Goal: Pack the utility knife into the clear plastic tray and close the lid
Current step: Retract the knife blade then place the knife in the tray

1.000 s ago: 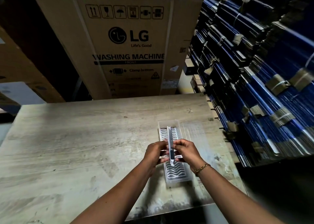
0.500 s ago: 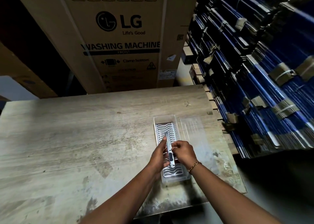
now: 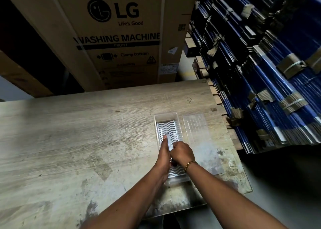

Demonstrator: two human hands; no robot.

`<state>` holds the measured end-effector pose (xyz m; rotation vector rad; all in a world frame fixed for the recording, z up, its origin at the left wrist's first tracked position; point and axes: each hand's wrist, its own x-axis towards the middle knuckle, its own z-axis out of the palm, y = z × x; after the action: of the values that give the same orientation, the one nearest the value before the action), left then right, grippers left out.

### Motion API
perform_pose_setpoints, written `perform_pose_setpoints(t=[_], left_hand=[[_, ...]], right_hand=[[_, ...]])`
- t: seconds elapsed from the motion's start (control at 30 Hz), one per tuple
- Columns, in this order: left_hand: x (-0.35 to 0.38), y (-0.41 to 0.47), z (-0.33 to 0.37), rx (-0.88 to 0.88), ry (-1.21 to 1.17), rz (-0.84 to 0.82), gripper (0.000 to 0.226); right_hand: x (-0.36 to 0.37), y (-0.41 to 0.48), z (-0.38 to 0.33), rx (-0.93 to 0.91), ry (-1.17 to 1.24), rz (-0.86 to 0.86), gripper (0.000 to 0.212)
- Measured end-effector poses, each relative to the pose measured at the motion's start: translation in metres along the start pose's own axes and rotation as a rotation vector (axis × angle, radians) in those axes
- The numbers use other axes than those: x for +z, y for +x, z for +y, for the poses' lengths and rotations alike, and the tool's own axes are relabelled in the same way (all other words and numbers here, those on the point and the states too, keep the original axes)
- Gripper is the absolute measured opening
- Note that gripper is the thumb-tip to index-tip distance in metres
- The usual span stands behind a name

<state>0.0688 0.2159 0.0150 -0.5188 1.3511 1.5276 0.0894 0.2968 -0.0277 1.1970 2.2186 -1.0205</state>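
Both of my hands are down in the clear plastic tray (image 3: 160, 120), pressed close together over the utility knife (image 3: 169, 140). My left hand (image 3: 164, 153) lies along the knife's left side with the fingers stretched forward, one fingertip reaching up near the knife's far end. My right hand (image 3: 182, 153) is curled into a loose fist, closed around the lower part of the knife from the right — the handle end is hidden under my knuckles. The two hands touch each other along the knife, so only a short grey strip of it shows between and beyond them.

The knife runs lengthwise down the middle of the tray, over the white wavy-patterned insert (image 3: 167, 127) that lines the bottom. I can't tell whether it already rests flat on the insert or is held just above it.

The tray sits lengthwise on the worn wooden table (image 3: 78, 133), toward its right side. Its lid (image 3: 198, 129) lies open and flat on the table just to the right of the tray, clear and faintly ribbed. A gold bracelet (image 3: 189, 165) circles my right wrist, over the tray's near end.

Behind the table stands a big cardboard box (image 3: 121, 37) printed "LG" and "WASHING MACHINE". To the right — close beside the table edge — rise stacks of flattened blue cartons (image 3: 278, 89) bound with straps and cardboard corner pieces.
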Motion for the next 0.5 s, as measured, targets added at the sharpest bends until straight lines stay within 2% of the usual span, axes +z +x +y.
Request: perform_pose_setpoints(t=[0.17,0.5], left_hand=[[0.006,-0.001,-0.001,-0.004,0.048,0.035,0.060],[0.000,0.013,-0.010,-0.022,-0.020,0.022,0.081]], right_hand=[[0.001,0.002,-0.001,0.040,-0.008,-0.015,0.046],[-0.003,-0.004,-0.006,0.057,0.043,-0.043,0.059]])
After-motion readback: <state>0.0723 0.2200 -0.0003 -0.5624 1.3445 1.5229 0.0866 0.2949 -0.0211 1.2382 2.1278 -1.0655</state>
